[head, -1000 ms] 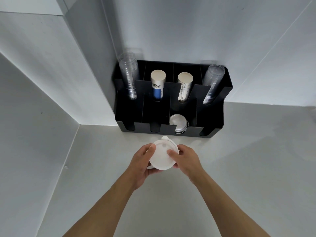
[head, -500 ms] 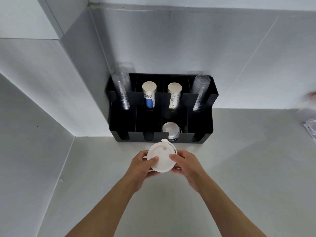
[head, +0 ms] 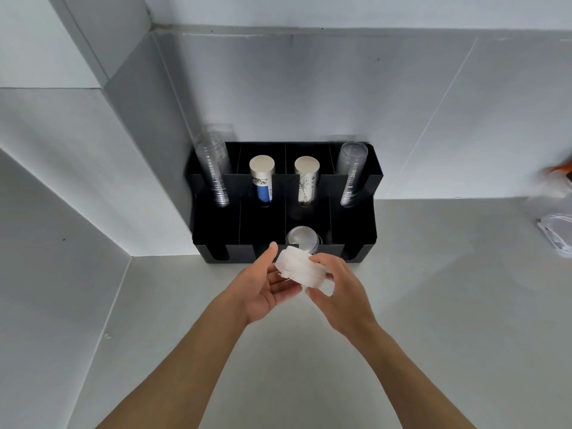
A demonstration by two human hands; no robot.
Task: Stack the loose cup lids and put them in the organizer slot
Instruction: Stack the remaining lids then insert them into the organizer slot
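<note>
A stack of white cup lids lies tilted on its side in the air, just in front of the black organizer. My right hand grips the stack from the right, fingers wrapped over it. My left hand cups it from the left with the palm turned up and the thumb raised. A stack of clear lids sits in the organizer's third front slot, directly behind the white stack. The other front slots look dark and their contents are hidden.
The organizer stands in the corner against the grey wall. Its back row holds clear cup stacks at both ends and two paper cup stacks between them. A plastic bag lies at the right edge of the grey counter.
The lid stack has turned from flat-face-up to lying on its side. My left hand has loosened and turned palm up. The camera view has tilted up slightly.
</note>
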